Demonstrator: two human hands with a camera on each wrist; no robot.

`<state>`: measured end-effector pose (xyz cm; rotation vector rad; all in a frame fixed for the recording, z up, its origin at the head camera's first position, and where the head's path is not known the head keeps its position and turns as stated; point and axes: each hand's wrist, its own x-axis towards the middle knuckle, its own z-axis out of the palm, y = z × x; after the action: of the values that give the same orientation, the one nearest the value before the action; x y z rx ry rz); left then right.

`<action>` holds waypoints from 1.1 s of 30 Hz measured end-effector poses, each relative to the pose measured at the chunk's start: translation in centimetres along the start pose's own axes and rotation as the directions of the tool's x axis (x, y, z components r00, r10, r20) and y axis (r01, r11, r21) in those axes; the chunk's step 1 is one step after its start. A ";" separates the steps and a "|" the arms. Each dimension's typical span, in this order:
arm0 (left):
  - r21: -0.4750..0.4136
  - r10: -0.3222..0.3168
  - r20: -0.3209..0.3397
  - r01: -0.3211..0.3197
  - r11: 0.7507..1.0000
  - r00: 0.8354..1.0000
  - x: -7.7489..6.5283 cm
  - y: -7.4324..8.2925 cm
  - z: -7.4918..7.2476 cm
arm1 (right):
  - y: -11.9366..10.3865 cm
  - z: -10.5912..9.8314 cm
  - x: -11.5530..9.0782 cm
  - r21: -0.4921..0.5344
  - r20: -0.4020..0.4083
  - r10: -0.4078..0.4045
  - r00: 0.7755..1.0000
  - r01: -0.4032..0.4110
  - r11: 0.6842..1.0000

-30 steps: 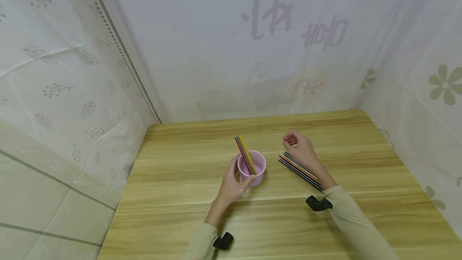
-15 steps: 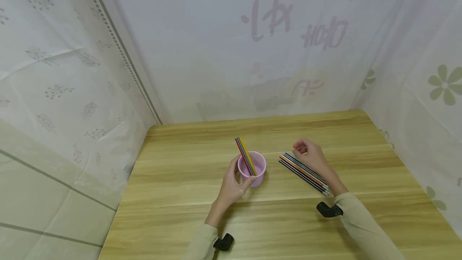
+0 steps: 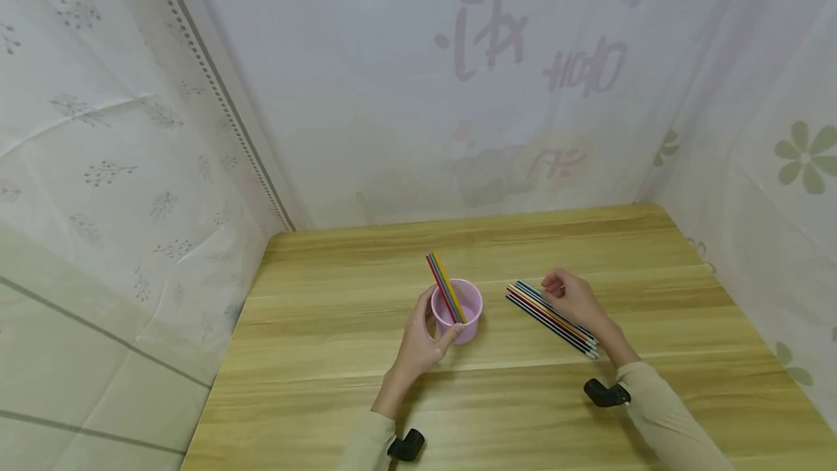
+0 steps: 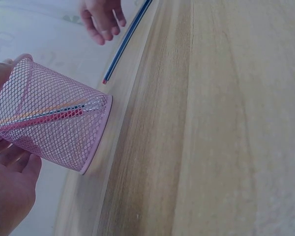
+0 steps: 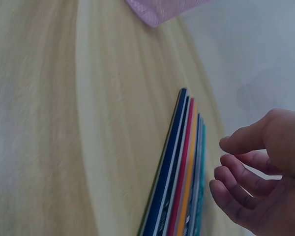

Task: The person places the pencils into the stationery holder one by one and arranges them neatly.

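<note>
My left hand (image 3: 417, 346) grips a pink mesh pencil cup (image 3: 468, 331) by its near left side, with the thumb at the rim. Inside lean several pencils (image 3: 442, 280), among them a red and a yellow one; their lower ends show through the mesh (image 4: 49, 132) in the left wrist view. A bundle of several pencils (image 3: 546, 316) lies on the tabletop to the right of the cup, in dark blue, red, orange and teal. Just beside the bundle's teal side is my right hand (image 5: 265, 172), fingers loosely bent and nothing between them.
A wood-grain table (image 3: 314, 355) carries everything. Pale printed cloth (image 3: 366, 93) hangs behind it and on both sides. Each wrist wears a black camera mount, such as the one near the right sleeve (image 3: 667, 413).
My right hand has drawn rightward and toward me, uncovering the near ends of the pencils on the table. My left hand and the cup stay in place.
</note>
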<state>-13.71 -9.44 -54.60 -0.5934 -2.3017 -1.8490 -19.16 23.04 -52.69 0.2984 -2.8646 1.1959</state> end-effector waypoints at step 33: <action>0.020 0.004 -0.014 -0.004 1.000 1.000 0.1 -0.3 0.0 | 0.9 -0.7 1.0 -0.208 0.094 -0.007 0.996 0.027 0.978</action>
<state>-13.94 -9.49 -54.80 -0.5800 -2.3061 -1.8198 -20.36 24.01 -52.77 0.3797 -3.0265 0.8892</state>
